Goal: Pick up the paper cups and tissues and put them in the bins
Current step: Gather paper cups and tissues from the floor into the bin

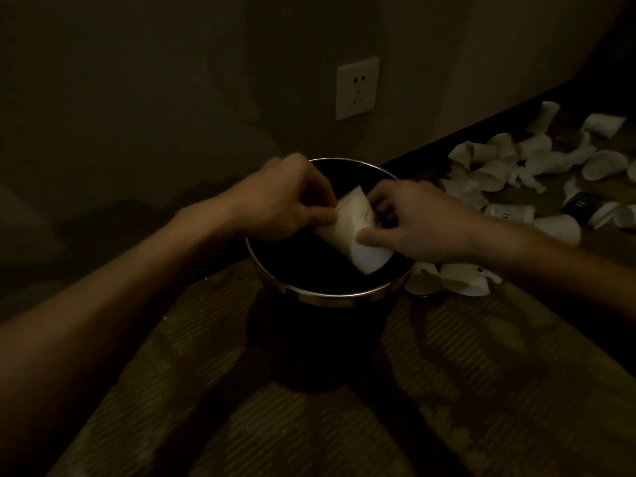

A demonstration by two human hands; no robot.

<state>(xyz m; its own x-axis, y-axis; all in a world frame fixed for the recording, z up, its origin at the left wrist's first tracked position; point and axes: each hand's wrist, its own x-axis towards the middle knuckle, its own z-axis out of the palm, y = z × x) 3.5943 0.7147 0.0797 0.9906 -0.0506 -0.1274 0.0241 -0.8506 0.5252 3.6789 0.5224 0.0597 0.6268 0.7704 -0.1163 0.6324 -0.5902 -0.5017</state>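
Holding one white, partly flattened paper cup (354,232) directly above the round black bin with a bright metal rim (344,299), I grip it at both ends. My left hand (289,201) pinches the narrow end between thumb and fingers. My right hand (413,225) pinches the wide end, thumb on top. The cup lies tilted between the hands, over the bin's mouth, not yet dropped.

I judge the cup very light, thin-walled and easily crushed. A light pinch on the rim or side wall is enough, and flattening it does no harm.

Just below my right hand, two more crumpled white paper cups (447,278) lie on the patterned carpet floor (447,373), close against the bin. Further right of my right hand lies a scattered heap of white cups and crumpled tissues (516,166). The tissues should be soft and limp, so I would gather them in a loose fist.
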